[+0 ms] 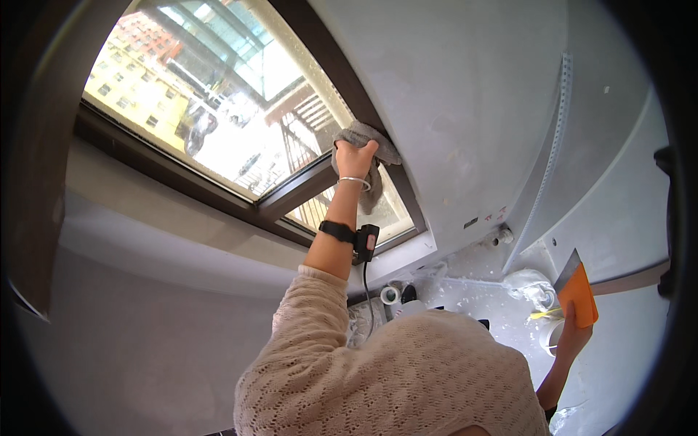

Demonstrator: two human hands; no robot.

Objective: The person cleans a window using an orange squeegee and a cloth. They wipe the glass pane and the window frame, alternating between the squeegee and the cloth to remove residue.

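My left hand (354,158) reaches up to the window with its fingers closed round a grey cloth (372,195). The cloth is bunched against the dark brown window frame (171,166), near where the crossbar meets the right side, and part of it hangs over the small lower pane. Low on the right, my right hand (574,334) grips a wide putty knife (579,296) with an orange body and a thin grey blade pointing up. The blade appears apart from the wall. My fingers partly cover its lower end.
A white bucket (551,337) stands below the putty knife, beside a crumpled clear plastic bag (531,285). White specks lie on the grey floor (476,299). A perforated white strip (556,134) runs down the wall. Near my feet is a white roll (390,294).
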